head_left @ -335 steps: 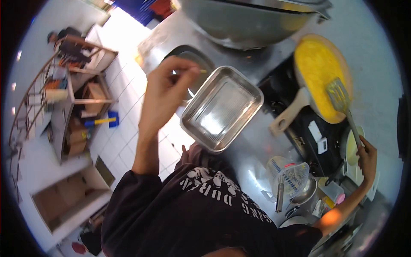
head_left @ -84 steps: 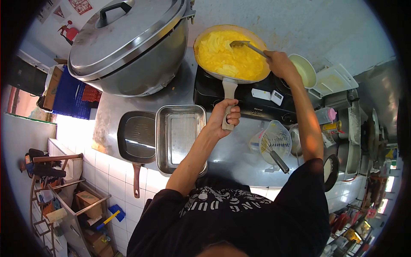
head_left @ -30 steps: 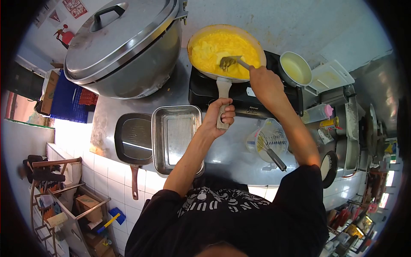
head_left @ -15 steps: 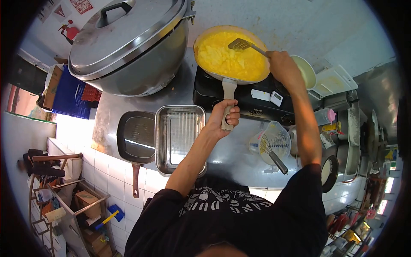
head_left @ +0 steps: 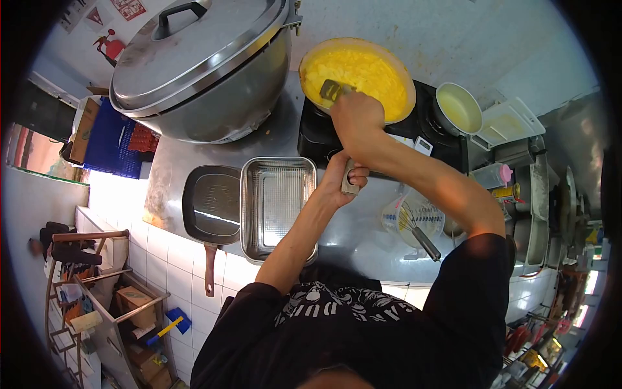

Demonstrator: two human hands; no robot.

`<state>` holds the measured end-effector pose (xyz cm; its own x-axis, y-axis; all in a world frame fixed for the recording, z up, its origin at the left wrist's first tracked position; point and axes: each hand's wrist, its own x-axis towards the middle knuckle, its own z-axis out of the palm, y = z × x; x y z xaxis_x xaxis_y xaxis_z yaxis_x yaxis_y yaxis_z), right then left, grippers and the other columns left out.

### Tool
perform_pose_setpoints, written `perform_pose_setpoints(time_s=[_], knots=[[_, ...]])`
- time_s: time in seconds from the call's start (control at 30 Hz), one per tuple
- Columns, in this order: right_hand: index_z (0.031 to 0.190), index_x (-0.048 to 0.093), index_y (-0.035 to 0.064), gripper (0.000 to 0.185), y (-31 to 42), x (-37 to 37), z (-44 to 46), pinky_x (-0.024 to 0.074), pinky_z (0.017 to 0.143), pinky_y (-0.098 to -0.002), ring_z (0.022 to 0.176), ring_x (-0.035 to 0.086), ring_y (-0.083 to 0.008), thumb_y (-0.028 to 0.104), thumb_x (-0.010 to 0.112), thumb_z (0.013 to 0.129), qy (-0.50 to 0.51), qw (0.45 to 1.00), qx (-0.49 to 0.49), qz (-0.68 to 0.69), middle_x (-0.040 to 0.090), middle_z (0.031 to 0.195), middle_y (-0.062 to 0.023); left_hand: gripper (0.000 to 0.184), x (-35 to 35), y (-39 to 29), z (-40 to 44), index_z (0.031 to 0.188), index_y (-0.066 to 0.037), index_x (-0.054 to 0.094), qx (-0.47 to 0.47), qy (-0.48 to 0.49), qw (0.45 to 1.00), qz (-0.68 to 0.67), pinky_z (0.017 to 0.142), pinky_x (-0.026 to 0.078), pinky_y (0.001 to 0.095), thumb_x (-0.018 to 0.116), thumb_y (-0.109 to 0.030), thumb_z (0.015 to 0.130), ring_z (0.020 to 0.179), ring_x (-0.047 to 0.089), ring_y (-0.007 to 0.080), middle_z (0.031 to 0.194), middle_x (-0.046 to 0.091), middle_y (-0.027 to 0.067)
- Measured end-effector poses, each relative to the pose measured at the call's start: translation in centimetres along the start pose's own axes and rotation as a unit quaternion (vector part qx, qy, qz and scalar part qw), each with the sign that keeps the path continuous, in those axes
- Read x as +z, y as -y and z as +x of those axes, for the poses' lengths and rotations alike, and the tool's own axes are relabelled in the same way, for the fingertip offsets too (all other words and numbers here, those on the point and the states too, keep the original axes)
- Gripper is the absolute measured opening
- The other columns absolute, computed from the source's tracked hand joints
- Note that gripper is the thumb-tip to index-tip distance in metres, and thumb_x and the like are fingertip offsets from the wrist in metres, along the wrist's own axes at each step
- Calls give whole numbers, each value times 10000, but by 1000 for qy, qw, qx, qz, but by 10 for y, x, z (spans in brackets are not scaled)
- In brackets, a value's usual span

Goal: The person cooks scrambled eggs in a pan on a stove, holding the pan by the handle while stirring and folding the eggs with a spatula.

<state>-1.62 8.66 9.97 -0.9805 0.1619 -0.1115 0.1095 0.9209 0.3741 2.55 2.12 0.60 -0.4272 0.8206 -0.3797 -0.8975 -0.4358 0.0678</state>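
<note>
Soft yellow scrambled egg (head_left: 363, 70) fills a pale frying pan (head_left: 411, 104) on the black gas stove (head_left: 313, 139). My left hand (head_left: 339, 178) is wrapped round the pan's beige handle, close to its end. Above the pan's near edge, my right hand (head_left: 358, 120) grips a slotted spatula (head_left: 332, 90), whose dark head reaches into the egg at the left side. The right forearm crosses over the pan handle and hides part of it and of the stove. Most of the spatula's handle is hidden by the right hand.
A big lidded metal cooker (head_left: 201, 84) stands left of the stove. In front lie a rectangular metal tray (head_left: 278, 207) and a dark square pan (head_left: 212, 204). On the right are a measuring jug (head_left: 427, 217) with a whisk (head_left: 424, 243) and a pale green-rimmed pot (head_left: 459, 109).
My right hand has swept the spatula from the pan's upper right to its near left side, bringing the forearm across the handle. The left hand keeps its hold.
</note>
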Motion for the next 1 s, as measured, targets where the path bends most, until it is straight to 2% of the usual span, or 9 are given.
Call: perform_pose_setpoints(time_s=[0.23,0.3,0.4,0.5,0.6,0.73,0.8,0.9,1.0], knots=[[811,673,107,136,-26,19,60,435,397,-327,702,643,-188,114,659,676,12,998,52,-31,648,809,14,71,-4,-2,5,826,-74,460,-27,5,1000,2,320,260,159,494,-135,832,404,294,38,568,374,-30],[850,674,66,155,-54,30,66,518,544,-335,737,659,-244,80,545,766,-65,996,62,6,659,815,-102,70,-2,-2,4,831,-72,460,-26,4,1000,-2,318,258,159,495,-132,831,403,294,38,568,374,-29],[859,661,48,174,-96,14,48,521,593,-368,782,649,-280,87,506,789,-74,997,18,-1,648,850,-144,71,-3,-2,4,841,-69,460,-28,1,1000,-2,316,256,160,496,-129,831,401,295,38,568,374,-27],[872,649,34,193,-123,-1,30,519,637,-393,839,637,-292,107,483,804,-108,993,42,5,636,898,-165,74,-2,-3,4,846,-67,459,-25,0,1000,6,314,257,162,495,-130,833,399,294,39,568,373,-25],[925,656,68,201,-138,-35,18,514,696,-337,895,623,-284,108,523,781,-77,993,68,-60,628,975,-132,73,-3,-2,5,849,-66,458,-25,-5,1000,6,313,260,164,491,-129,834,397,293,41,567,370,-23],[955,658,73,219,-146,-40,40,524,658,-365,896,629,-268,133,555,772,-27,993,87,-80,635,992,-101,68,-2,-2,5,846,-65,460,-32,-9,999,-9,312,264,164,485,-127,835,395,292,43,567,369,-22],[996,650,71,253,-145,-14,68,527,606,-407,913,627,-243,150,580,766,60,990,125,-40,629,1035,-84,65,-3,-2,5,846,-67,460,-29,-6,1000,-4,313,263,164,485,-126,834,396,292,43,567,370,-22],[1026,642,67,273,-124,3,88,522,573,-456,927,621,-220,143,574,773,80,982,168,24,625,1053,-81,60,-3,-1,4,846,-70,461,-22,-3,1000,-3,313,262,165,484,-124,833,396,292,42,567,371,-22],[1004,642,42,262,-111,21,101,525,568,-422,912,627,-249,134,560,774,56,979,183,72,634,1015,-106,59,-2,-1,4,845,-73,459,-23,-5,1000,-3,312,260,164,485,-125,832,397,293,40,567,373,-22]])
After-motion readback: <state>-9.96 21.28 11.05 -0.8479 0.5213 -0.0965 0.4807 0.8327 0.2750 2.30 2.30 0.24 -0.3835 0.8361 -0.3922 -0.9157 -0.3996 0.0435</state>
